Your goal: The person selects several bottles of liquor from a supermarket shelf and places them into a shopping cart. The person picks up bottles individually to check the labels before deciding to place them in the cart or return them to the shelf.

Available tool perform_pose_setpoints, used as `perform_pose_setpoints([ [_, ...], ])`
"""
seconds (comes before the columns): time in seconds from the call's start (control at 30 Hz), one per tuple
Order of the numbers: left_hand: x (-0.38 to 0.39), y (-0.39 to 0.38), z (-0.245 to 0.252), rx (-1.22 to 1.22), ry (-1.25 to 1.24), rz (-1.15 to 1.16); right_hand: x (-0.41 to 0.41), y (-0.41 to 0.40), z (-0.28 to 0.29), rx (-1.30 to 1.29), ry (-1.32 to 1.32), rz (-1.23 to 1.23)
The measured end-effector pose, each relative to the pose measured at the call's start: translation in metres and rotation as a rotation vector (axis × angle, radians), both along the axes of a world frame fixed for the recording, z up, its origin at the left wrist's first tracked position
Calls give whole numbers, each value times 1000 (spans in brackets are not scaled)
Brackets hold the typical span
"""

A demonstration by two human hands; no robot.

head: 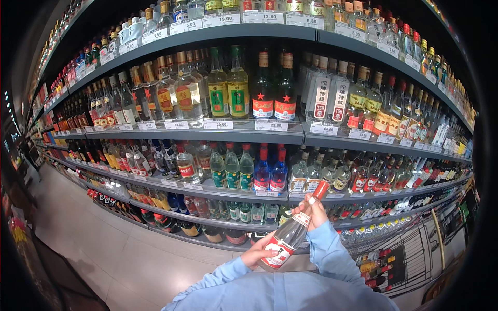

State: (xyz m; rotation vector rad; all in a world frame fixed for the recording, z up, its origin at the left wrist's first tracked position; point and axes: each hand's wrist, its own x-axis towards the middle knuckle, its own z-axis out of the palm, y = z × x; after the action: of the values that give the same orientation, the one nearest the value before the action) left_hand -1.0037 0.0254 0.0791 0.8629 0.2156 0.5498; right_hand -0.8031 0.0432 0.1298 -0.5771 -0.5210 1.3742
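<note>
Between my two hands I hold a clear glass liquor bottle (295, 229) with a red cap and a red-and-white label that bears writing. It is tilted, its neck pointing up and to the right. My left hand (261, 250) grips the lower body, the thumb lying across the label. Around the neck, just below the cap, my right hand (315, 212) is closed. Behind the bottle, rows of blue bottles (264, 175) and clear bottles (305, 173) stand on a lower shelf (249, 197).
Long shelves (194, 132) of bottles with price tags curve across the view. A wire shopping cart (418, 248) stands at the right, with several bottles (375, 268) in it. Tiled floor (128, 260) runs off to the left, past a dark-edged display (50, 268).
</note>
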Motion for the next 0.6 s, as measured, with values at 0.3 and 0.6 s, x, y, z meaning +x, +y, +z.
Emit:
perform_pose_setpoints([
  [0.3,14,8,7,202,28,81,-5,-7,-11,79,-125,77],
  [0.6,26,4,-2,331,67,113,-1,-18,-9,-24,-113,-42],
])
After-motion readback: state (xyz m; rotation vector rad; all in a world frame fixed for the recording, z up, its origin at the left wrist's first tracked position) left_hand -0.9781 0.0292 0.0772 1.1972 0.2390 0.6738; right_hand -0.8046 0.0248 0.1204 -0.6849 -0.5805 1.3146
